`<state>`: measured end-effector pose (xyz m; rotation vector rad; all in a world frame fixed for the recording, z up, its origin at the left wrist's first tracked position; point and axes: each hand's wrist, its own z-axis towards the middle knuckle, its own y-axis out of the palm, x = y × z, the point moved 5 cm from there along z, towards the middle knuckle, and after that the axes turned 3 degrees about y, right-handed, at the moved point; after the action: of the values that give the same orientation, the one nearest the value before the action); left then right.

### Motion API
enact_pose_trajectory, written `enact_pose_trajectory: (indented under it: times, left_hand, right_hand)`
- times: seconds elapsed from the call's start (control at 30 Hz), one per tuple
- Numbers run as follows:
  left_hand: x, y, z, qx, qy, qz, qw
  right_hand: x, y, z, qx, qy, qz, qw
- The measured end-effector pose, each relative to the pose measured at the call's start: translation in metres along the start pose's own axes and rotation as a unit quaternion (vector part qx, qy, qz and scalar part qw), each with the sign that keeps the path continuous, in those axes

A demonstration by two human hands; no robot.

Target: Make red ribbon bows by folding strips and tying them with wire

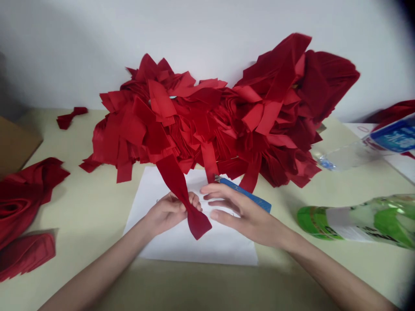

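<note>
My left hand is closed, pinching the gathered middle of a red fabric strip shaped like a bow, held just above a white sheet of paper. Beside the bow on the right, my right hand hovers with fingers stretched out and apart, holding nothing. Under that hand lies a blue flat tool with its tip toward the pile. A big heap of finished red bows fills the table behind the paper.
Folded red fabric lies at the left, with a brown box behind it. A single bow sits far left. A green plastic bottle and a clear bottle with blue label lie at the right.
</note>
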<state>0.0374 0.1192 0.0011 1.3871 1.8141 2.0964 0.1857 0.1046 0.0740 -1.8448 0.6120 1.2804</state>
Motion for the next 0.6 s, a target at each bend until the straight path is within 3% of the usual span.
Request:
enact_pose_trajectory:
  times: [0.07, 0.17, 0.37, 0.6]
  left_hand:
    - [0.001, -0.002, 0.0, 0.013, 0.006, 0.008, 1.0]
    - [0.003, -0.004, 0.0, 0.024, 0.016, 0.013, 1.0]
    - [0.004, -0.007, -0.001, 0.041, 0.017, 0.015, 0.999]
    - [0.003, -0.005, 0.0, 0.044, 0.021, 0.028, 0.998]
  right_hand:
    - [-0.004, 0.006, 0.01, -0.023, 0.016, 0.02, 0.999]
    - [-0.006, 0.005, 0.02, -0.012, 0.043, -0.051, 0.998]
    - [-0.004, 0.002, 0.019, -0.034, 0.069, -0.066, 0.995]
    - [0.0, -0.006, 0.017, 0.042, 0.064, -0.137, 0.988]
